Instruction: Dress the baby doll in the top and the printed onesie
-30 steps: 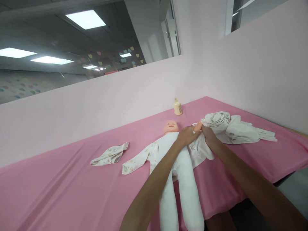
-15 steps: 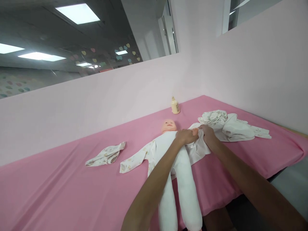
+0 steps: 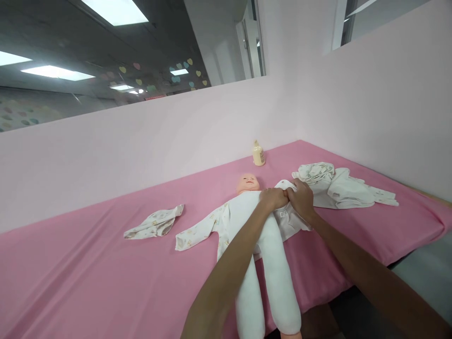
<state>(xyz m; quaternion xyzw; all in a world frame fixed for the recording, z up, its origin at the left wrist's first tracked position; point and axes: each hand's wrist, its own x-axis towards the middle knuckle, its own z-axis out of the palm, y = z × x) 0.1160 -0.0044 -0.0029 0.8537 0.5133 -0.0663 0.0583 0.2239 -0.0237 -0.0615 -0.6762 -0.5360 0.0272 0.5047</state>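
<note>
A baby doll lies on its back on the pink-covered table, its white legs reaching over the near edge. Under it spreads a white printed baby shirt, one sleeve stretched out around the doll's arm at the left. My left hand is closed around the doll's other arm, beside its chest. Touching it, my right hand is closed at the shirt's sleeve opening, gripping the cloth. The doll's small hand is hidden between my two hands.
A small printed cloth garment lies left of the doll. Rumpled white baby clothes lie to the right. A cream pump bottle stands by the back wall. The pink-covered table meets walls behind and at right.
My right hand has moved in against my left hand and turned over the doll's hand, which showed before and is now covered. The view has shifted slightly.
</note>
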